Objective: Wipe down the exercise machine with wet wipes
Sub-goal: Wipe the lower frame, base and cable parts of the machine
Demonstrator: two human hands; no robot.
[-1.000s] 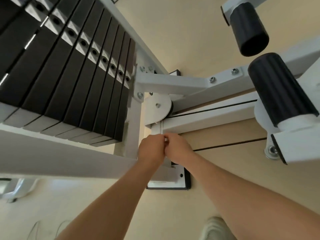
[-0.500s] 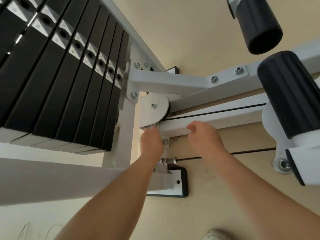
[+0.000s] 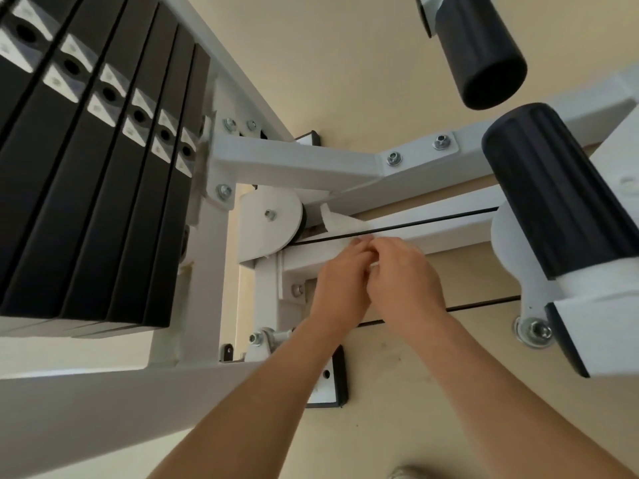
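Counting things on the exercise machine (image 3: 294, 164)
One left hand (image 3: 340, 281) and one right hand (image 3: 404, 274) are showing. One wet wipe (image 3: 340, 223), two black rollers (image 3: 556, 191), one round pulley cover (image 3: 266, 219) and one shoe (image 3: 411, 473) are showing too. Six weight plates (image 3: 86, 202) are showing holes.

A: Any readable text or numbers here?
B: Nope. The white stickers (image 3: 104, 78) on the plates (image 3: 86, 209) might carry weight numbers, but they're way too blurry to make out.
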